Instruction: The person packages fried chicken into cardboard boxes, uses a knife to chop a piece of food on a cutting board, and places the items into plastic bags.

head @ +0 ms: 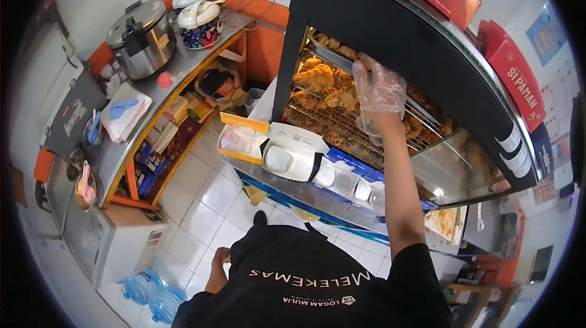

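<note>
My right hand [382, 90], in a clear plastic glove, reaches inside a black-framed food warming cabinet [357, 16]. Its fingers are at the edge of an upper metal tray [333, 54] of fried pieces; whether they grip anything cannot be told. Below, battered fried chicken [316, 78] lies on a wire rack [332, 119] over crumbs. My left hand [222, 255] hangs bare beside my torso, partly hidden, its grip unclear. On the ledge before the cabinet, an open cardboard box [300, 135] holds a white wrapped portion [278, 159]. Beside it stands another box with a yellow flap [245, 122].
Small lidded plastic cups [345, 182] line the ledge in blue packaging. A glass door panel [458, 167] borders the cabinet's right side. At left, a metal-topped table [151, 99] carries a large steel cooker [142, 46] and a patterned rice cooker [199, 25]. Blue water jugs [167, 303] lie on the floor.
</note>
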Motion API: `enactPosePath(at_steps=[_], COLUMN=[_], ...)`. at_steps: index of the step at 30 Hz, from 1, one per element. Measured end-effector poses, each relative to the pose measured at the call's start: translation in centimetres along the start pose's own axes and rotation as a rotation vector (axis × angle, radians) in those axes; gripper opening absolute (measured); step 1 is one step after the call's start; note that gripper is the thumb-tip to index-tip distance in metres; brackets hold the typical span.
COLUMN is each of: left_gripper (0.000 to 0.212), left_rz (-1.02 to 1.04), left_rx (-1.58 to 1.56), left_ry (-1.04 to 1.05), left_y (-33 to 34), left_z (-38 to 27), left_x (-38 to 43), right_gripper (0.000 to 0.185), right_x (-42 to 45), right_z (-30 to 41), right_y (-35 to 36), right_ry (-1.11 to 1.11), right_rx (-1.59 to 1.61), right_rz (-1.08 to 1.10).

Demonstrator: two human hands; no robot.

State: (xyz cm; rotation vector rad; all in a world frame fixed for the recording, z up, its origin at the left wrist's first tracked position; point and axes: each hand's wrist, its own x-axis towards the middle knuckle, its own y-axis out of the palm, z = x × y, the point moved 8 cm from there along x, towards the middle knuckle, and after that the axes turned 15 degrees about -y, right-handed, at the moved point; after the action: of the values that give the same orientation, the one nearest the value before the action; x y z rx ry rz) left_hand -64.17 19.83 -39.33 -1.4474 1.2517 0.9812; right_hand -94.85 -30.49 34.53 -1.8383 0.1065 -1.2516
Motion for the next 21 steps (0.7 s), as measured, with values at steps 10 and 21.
enactPosePath(at_steps=[10, 21], left_gripper=[0.019, 0.039], left_rz=[-0.055, 0.03], left_rx=[0.101, 0.011], left_ry=[0.2, 0.169], left_y=[-7.1, -6.8], left_z=[-8.2, -12.0], left_x=[-2.1, -0.9], right_gripper=[0.018, 0.043], right_x=[-3.5, -9.1], right_z=[0.1, -1.2], right_y=[-0.7, 0.3], right_ry=[-0.107, 0.081], right_rx=[0.033, 0.499], right_rz=[-0.446, -0.872])
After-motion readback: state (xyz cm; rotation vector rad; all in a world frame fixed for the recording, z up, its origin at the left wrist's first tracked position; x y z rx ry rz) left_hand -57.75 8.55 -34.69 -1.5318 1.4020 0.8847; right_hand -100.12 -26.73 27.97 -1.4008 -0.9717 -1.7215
